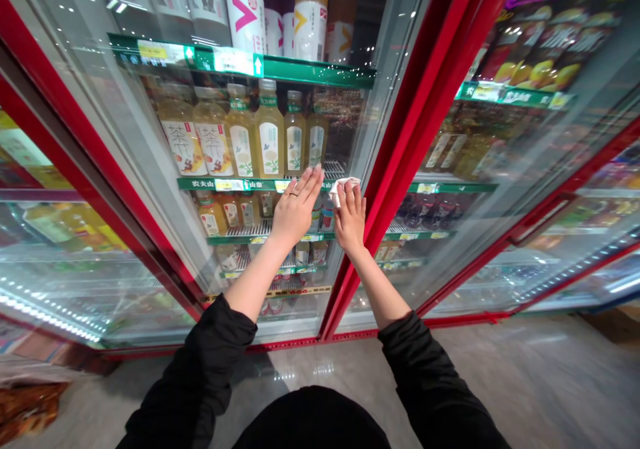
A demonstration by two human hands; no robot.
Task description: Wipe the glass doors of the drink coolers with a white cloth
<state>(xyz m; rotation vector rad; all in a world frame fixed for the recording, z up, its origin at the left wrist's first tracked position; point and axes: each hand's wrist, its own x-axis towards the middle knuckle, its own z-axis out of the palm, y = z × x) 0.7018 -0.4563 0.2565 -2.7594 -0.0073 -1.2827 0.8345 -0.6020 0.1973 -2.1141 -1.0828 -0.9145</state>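
Note:
My left hand [296, 207] lies against the glass door [345, 112] of a drinks cooler, its fingers stretched out and a ring on one of them. Nothing shows in it. Just to its right, beside the red door frame [387, 192], my right hand [351, 219] presses a crumpled white cloth [349, 183] to the same pane. The cloth sticks out above and left of the fingertips; the part under the palm is hidden. Behind the glass, tea bottles [269, 129] stand in a row on a green-edged shelf [220, 184].
Larger bottles [246, 19] fill the shelf above, and smaller bottles [231, 210] stand below. To the right, another glass door [450, 169] has a red handle [543, 219]. Grey floor [310, 375] runs along the cooler's base. A brown object [30, 409] lies at lower left.

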